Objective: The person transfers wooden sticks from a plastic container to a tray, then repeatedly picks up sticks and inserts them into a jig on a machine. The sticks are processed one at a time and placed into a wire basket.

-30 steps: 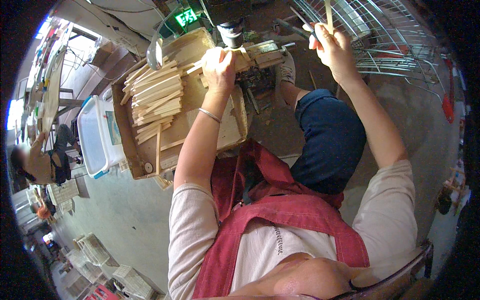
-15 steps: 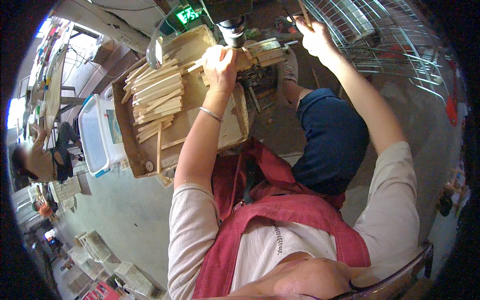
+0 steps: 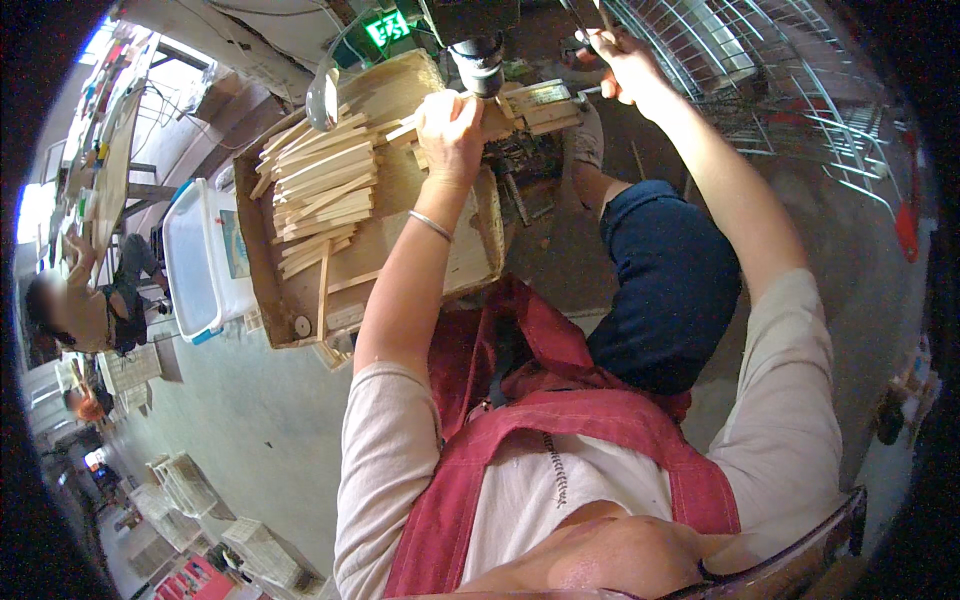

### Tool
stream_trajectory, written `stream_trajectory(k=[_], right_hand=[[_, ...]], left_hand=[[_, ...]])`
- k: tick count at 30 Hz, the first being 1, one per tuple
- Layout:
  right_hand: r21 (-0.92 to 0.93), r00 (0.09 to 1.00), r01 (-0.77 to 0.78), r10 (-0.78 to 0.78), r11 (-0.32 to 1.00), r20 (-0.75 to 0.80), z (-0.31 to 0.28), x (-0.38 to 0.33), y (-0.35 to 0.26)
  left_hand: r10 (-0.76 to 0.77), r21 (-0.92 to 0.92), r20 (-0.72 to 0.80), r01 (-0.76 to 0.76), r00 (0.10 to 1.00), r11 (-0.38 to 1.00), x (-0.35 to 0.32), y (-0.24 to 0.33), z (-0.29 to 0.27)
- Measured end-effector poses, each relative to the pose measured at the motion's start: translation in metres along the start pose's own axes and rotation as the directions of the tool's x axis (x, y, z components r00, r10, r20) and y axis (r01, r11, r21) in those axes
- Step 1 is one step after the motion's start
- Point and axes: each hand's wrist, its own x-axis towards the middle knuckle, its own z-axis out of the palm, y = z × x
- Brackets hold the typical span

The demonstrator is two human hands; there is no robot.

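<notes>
The wooden surface (image 3: 300, 290) is a tilted board carrying a stack of wooden slats (image 3: 320, 190); a white plastic bin (image 3: 205, 265) stands just beside its left edge, and a wire rack (image 3: 790, 90) stands to the right, well apart from the stack. A drill press head (image 3: 478, 50) hangs over the far end of the surface, its chuck directly above a jig block (image 3: 535, 103).

Risk assessment:
- The left hand (image 3: 450, 128) rests just beside the chuck. If the spindle descends while the fingers overlap the drilling line, contact is likely.
- The slat (image 3: 405, 130) under the hand projects from the stack side toward the jig. If pressure slackens, the bit could probably spin or lift it.
- The loose stack lies near the forearm; an elbow movement could scatter it.

Hand pose:
- Left arm: extended forward, wrist with a bracelet, palm down. Grip closed over the slat end, pressing it against the jig block.
- Right hand (image 3: 615, 62): raised higher and farther right, arm nearly straight. Grip wrapped around the feed lever (image 3: 578, 18), a thin rod beside the drill head; fingers fully curled.
</notes>
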Motion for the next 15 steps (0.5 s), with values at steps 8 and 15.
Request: stream_trajectory(k=[8,15], right_hand=[[0.151,0.992,0.107,-0.116,0.983,0.051,-0.068,-0.100,-0.073],[0.401,0.958,0.191,-0.081,0.896,-0.276,-0.072,-0.086,-0.179]], left_hand=[[0.020,0.039,-0.024,-0.019,1.000,0.999,-0.005,-0.003,-0.002],[0.011,0.071,0.128,-0.020,0.992,0.997,0.001,0.015,-0.025]])
